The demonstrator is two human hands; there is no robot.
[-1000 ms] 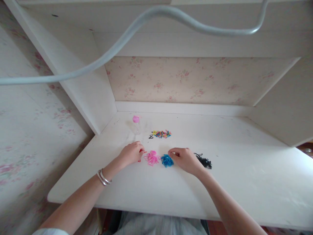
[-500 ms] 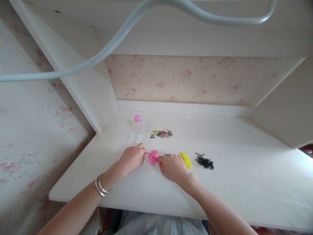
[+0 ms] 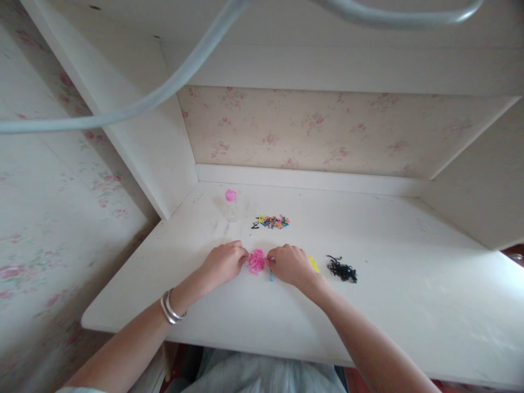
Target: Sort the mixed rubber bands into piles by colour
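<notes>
A small heap of pink rubber bands [image 3: 256, 262] lies between my two hands. At its left edge is my left hand [image 3: 226, 261], fingers pinched together; whatever they hold is too small to make out. My right hand [image 3: 290, 264] is closed in a pinch at the heap's right edge, its fingertips against the outer bands. A bit of blue rubber band [image 3: 271, 274] shows below those fingertips. Yellow rubber bands [image 3: 314, 264] lie partly hidden behind my right hand. Further right sits a pile of black rubber bands [image 3: 343, 270].
Beyond my hands lies a mixed-colour pile of rubber bands [image 3: 275, 221]. A clear bottle with a pink cap [image 3: 231, 195] stands at the back left of the white desk [image 3: 409, 305]. A pale cable [image 3: 164, 97] crosses overhead, close to the camera.
My right hand has shifted slightly, now covering more of the yellow bands, and a blue band shows below its fingertips. My left hand has edged toward the pink heap.
</notes>
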